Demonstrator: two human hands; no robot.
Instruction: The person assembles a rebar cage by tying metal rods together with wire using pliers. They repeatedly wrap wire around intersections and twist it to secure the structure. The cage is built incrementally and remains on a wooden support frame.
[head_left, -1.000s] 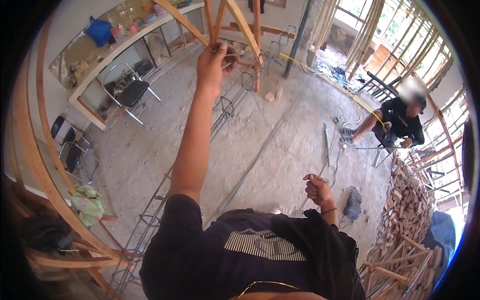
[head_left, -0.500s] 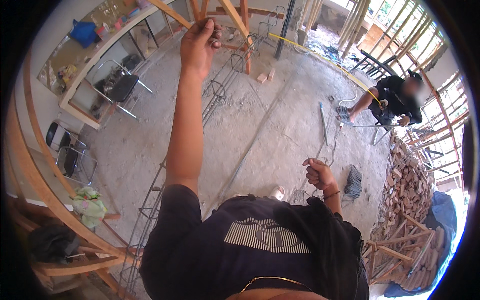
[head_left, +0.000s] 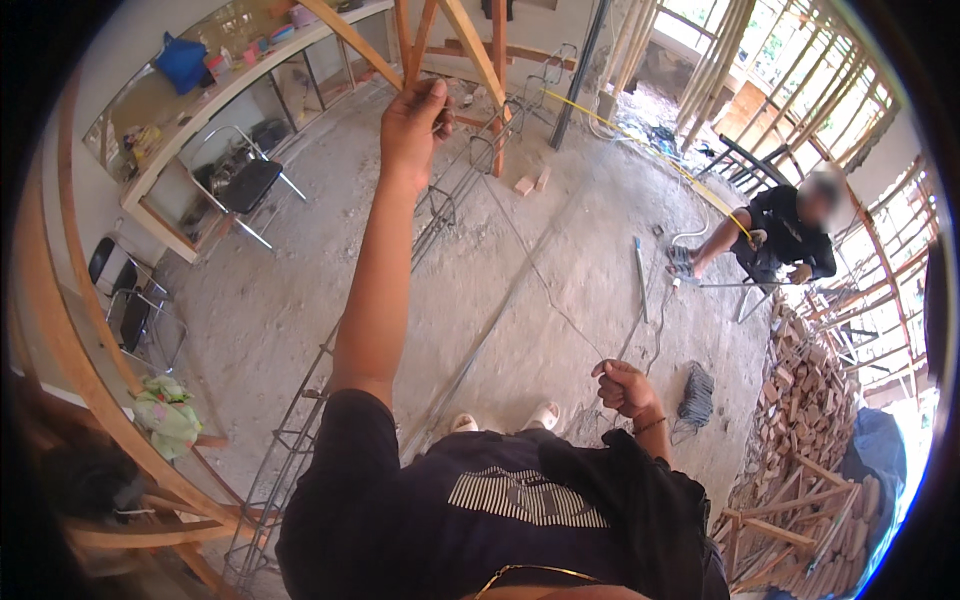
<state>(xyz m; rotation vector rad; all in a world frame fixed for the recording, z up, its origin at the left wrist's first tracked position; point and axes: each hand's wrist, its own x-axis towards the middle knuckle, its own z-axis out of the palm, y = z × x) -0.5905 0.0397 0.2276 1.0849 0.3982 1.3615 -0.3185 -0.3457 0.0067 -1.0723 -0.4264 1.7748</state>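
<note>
My left hand (head_left: 412, 135) is raised on a stretched arm, its fingers closed in a pinch; what they hold is too small to make out. Behind that arm a long rebar cage (head_left: 285, 450) runs from the lower left toward the timber posts (head_left: 497, 80). My right hand (head_left: 630, 388) is low in front of my body, closed with thumb and forefinger together. From its fingertips a thin wire (head_left: 549, 298) slants up and left, bent midway, toward the left hand's side; its far end is unclear. A dark bundle of bent bars (head_left: 697, 397) lies right of this hand.
A co-worker (head_left: 790, 225) sits at the right with a long bar (head_left: 735, 285) in hand. Below are piled broken bricks (head_left: 800, 390). Folding chairs (head_left: 247, 185) stand left beside a counter (head_left: 155, 215). A bar (head_left: 640, 280) lies on the concrete floor (head_left: 570, 230).
My left hand has come slightly lower and right in the picture, my right hand lower and left. The thin wire between them now shows clearly. My feet are more visible.
</note>
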